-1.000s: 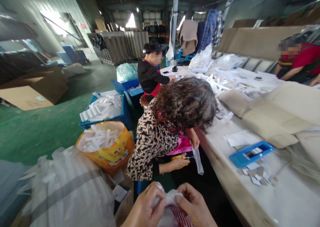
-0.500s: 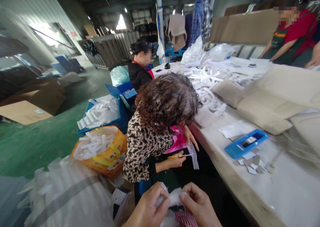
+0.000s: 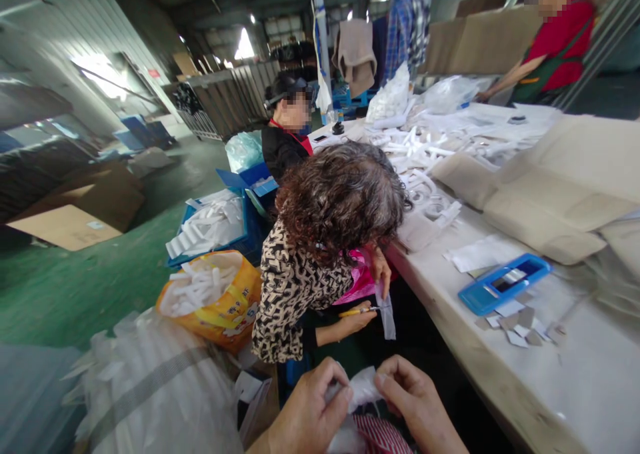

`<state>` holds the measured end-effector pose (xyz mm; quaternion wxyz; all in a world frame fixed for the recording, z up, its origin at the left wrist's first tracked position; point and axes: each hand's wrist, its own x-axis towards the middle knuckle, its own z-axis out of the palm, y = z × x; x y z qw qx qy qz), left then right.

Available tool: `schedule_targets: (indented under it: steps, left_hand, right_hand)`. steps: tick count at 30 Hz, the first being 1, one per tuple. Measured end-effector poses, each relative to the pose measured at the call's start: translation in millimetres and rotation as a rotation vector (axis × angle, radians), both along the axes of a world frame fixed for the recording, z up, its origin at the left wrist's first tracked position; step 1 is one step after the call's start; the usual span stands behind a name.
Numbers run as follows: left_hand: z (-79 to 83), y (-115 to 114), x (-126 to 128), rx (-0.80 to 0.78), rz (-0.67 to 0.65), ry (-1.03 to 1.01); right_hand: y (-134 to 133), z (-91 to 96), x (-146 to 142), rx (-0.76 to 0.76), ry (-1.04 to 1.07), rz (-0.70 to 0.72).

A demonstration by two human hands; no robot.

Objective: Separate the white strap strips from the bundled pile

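Observation:
At the bottom centre, my left hand [image 3: 320, 395] pinches one end of a strip of thin white material [image 3: 364, 387]. My right hand [image 3: 413, 394] grips its other end between thumb and fingers, so the strip spans the gap between both hands. More white material and a red-and-white striped cloth [image 3: 380, 434] lie below. Just ahead, a co-worker in a patterned top [image 3: 295, 287] bends forward, holding yellow-handled scissors [image 3: 356, 312] against another pale strip [image 3: 387, 317].
On the right, a long table [image 3: 575, 387] bears a blue device [image 3: 505, 284], small scraps and beige sheets [image 3: 545, 204]. A yellow bag [image 3: 220, 311], a blue crate [image 3: 250, 224] and a bundle of white strips [image 3: 160, 387] stand at left. Two more people are farther back.
My hands have shifted slightly right and spread apart, showing more of the strip between them. The far co-worker in red has moved left along the table. The view has turned a little.

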<state>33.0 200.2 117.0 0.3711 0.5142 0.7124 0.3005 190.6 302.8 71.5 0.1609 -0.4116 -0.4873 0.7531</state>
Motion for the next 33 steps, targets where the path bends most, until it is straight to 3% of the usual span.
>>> schedule_targets:
  steps: [8,18,22,28,33]
  left_hand:
    - [-2.1,-2.0,-5.6,-0.04,0.038,-0.003]
    - [-2.9,2.5,-6.2,-0.046,0.11,-0.104]
    - [-7.0,2.8,-7.1,-0.038,0.089,-0.082]
    - [-4.9,8.1,-6.1,-0.084,0.081,-0.126]
    - [-4.7,11.0,-4.2,-0.089,0.046,-0.138]
  right_hand:
    - [2.4,-2.9,2.1,0.046,0.061,0.122]
    - [1.6,7.6,1.8,-0.047,0.128,0.121]
    - [-1.6,6.2,0.3,-0.085,0.176,0.099]
    - [-7.2,-16.7,-1.9,-0.07,0.229,0.028]
    - [-7.4,-11.9,-4.0,-0.022,0.137,-0.011]
